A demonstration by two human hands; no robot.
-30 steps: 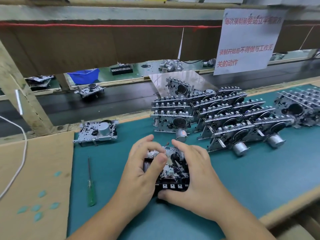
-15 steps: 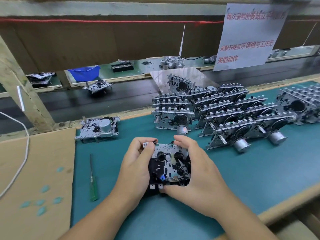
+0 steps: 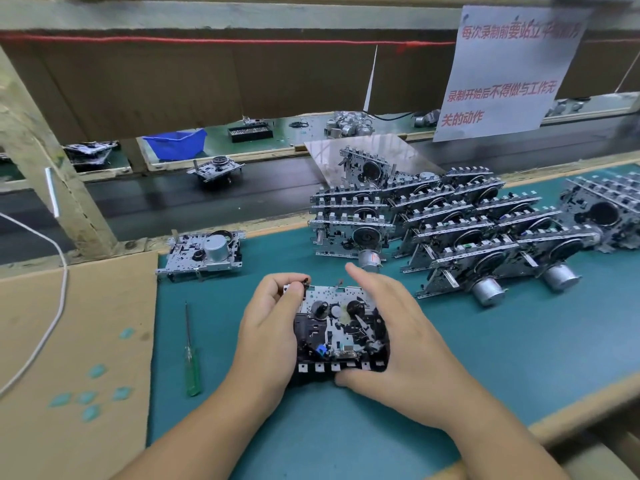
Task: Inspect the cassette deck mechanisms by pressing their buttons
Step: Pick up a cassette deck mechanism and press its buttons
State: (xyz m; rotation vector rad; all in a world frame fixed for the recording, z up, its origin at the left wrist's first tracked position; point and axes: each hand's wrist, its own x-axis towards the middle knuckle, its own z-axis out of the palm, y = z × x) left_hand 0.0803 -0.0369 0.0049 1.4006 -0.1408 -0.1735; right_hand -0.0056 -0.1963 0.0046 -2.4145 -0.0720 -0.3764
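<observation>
White cable (image 3: 52, 289): it curves down across the cardboard sheet (image 3: 72, 341) at your far left.
Screwdriver (image 3: 191, 362): green-handled, lying flat on the teal mat (image 3: 519, 358) of the counter, left of your hands and apart from them.
Lone mechanism (image 3: 204, 252): it lies flat with its motor can up at the mat's back left corner, well apart from the one you hold.
Left hand (image 3: 266, 336): you grip the left edge of the cassette deck mechanism (image 3: 341, 336), fingers curled at its top left corner.
Cassette deck mechanism: it sits between your two hands over the mat in front of you, reels facing up, its row of button tabs along the near edge.
Right hand (image 3: 401, 341): you cup the right side, thumb tip pressed against the button tabs at the near edge, forefinger lifted and extended above the far edge.
Stacked mechanisms (image 3: 450, 226): rows stand on edge behind and right of your hands, motors pointing toward you.
Paper sign (image 3: 509, 71): it hangs at the upper right with red characters.
</observation>
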